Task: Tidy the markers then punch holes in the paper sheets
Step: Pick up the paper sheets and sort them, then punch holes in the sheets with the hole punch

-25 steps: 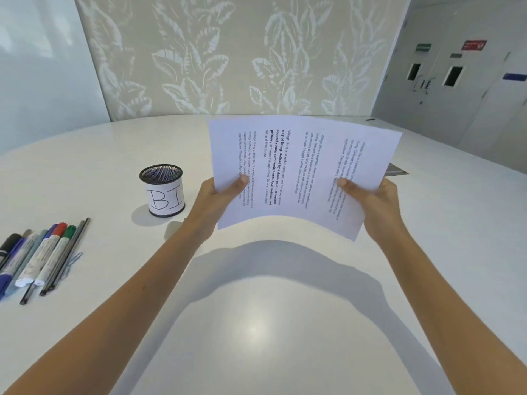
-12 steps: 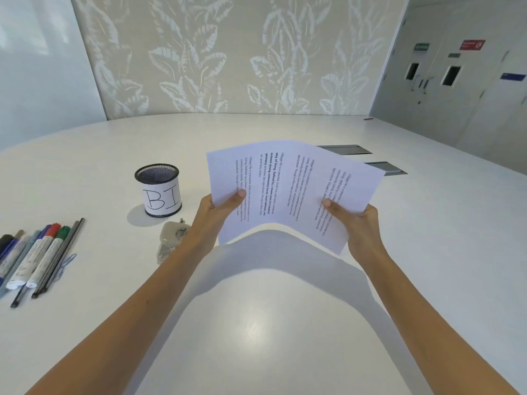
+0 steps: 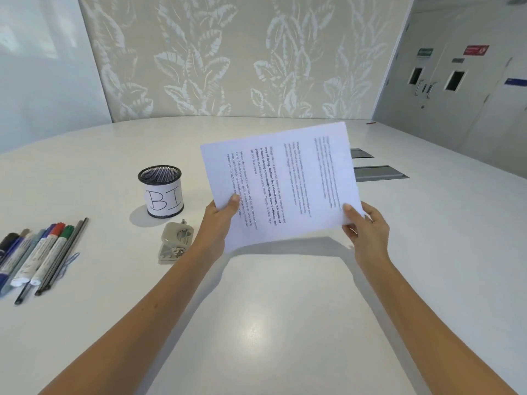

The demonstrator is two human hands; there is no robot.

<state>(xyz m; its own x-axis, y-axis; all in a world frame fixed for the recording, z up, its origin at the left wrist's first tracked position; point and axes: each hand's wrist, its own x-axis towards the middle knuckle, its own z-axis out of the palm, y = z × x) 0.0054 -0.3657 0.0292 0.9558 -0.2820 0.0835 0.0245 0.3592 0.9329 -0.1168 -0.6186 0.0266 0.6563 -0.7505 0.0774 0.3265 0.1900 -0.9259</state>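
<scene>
Hiding fingers behind paper sheets (image 3: 285, 183) (right text blurred), markers (image 3: 34, 258) cropped

both forearms bare, entering from the lower corners and converging toward centre frame, raised off the tabletop (image 3: 285, 337). left hand (image 3: 218, 223): thumb on top of the near left corner of the paper sheets (image 3: 281, 183), tip pressed flat; remaining fingers hidden beneath. pinch grip. wrist roughly straight, in line with forearm. right hand (image 3: 368, 226): thumb on top at the near right corner of the same sheets, fingers curled behind the sheet edge, knuckles partly visible past it. pinch grip. wrist slightly bent inward. hands well apart, at about the same height, right marginally farther out. sheets held clear of the tabletop between them.
</scene>
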